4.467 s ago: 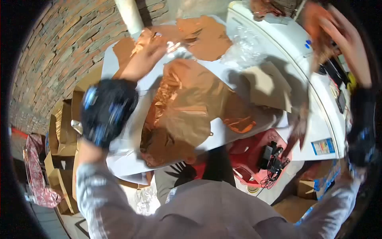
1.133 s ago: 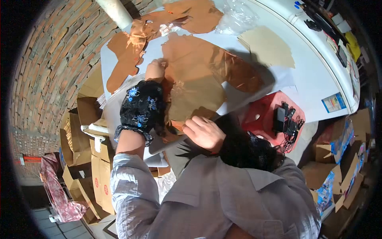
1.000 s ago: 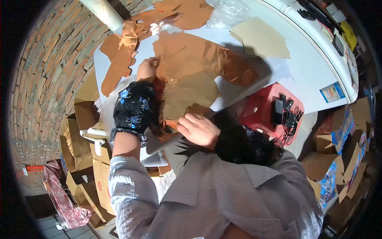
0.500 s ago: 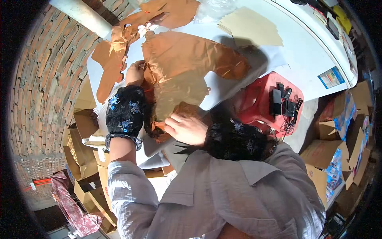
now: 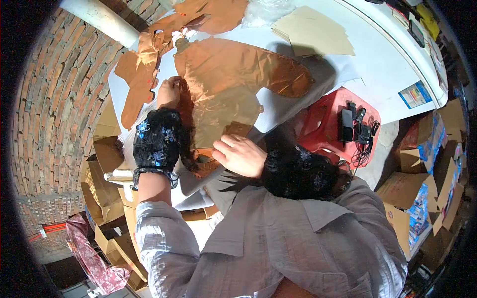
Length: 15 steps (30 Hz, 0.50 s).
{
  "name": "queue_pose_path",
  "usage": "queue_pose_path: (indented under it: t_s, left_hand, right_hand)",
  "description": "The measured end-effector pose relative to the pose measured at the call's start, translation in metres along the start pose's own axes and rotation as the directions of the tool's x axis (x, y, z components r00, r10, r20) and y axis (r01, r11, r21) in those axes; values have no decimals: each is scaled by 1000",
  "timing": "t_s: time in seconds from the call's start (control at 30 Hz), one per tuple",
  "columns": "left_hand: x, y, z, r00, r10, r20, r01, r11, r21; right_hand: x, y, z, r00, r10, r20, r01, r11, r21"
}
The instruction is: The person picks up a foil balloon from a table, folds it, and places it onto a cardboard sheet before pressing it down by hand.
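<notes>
A flat copper-coloured foil balloon point(image 5: 223, 64), uninflated and with small tabs on its edge, is spread over the white table point(image 5: 370, 74). My left hand point(image 5: 169, 93) is closed with its fingertips at the balloon's left edge. At the near end, my right hand point(image 5: 240, 155) has curled fingers pinching the lower part of the same foil. Both forearms wear black lace sleeve covers with blue flowers. More copper foil pieces point(image 5: 133, 94) lie to the left and at the far side, beyond the left hand.
Pale cream sheets point(image 5: 315, 32) are stacked at the table's far side beside clear plastic point(image 5: 267, 12). A red stool point(image 5: 323, 121) to the right carries black power adapters point(image 5: 346, 125) and cables. Open cardboard boxes point(image 5: 405, 191) stand on both sides; a brick wall point(image 5: 59, 99) rises at left.
The foil has been drawn flatter, and its right lobe and lower edge look smoother. My right hand has shifted slightly to the right, while my left hand stays nearly in place.
</notes>
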<state>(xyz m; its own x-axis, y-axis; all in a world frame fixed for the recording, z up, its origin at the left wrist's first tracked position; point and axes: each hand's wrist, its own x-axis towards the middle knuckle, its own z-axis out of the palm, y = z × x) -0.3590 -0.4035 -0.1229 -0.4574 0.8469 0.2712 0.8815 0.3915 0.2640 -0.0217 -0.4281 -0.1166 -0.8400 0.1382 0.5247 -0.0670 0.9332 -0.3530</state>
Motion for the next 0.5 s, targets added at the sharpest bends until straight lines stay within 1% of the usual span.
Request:
queue_pose_path:
  t_s: [0.1,0.2,0.3,0.37,0.4,0.5]
  left_hand:
    - [-1,4,2,999,-32,-23,31,999,-17]
    - [2,-4,7,999,-48,-5,48,997,-61]
    - [-1,1,3,999,-34,0,34,999,-33]
    - [-4,7,-2,1000,-20,8,20,997,-69]
    - [-5,9,-4,1000,-12,11,13,996,-87]
    - [-5,7,1,999,3,-32,-5,999,-46]
  right_hand:
    - [-2,0,-2,1000,-4,5,4,1000,-12]
    - [-3,0,-1,1000,5,16,-5,1000,2]
    - [-7,1,6,999,27,38,-28,999,30]
    - [-8,2,9,998,44,48,-46,998,41]
    - [-8,2,9,998,38,47,-40,999,34]
    - [-9,2,7,999,8,31,-9,1000,12]
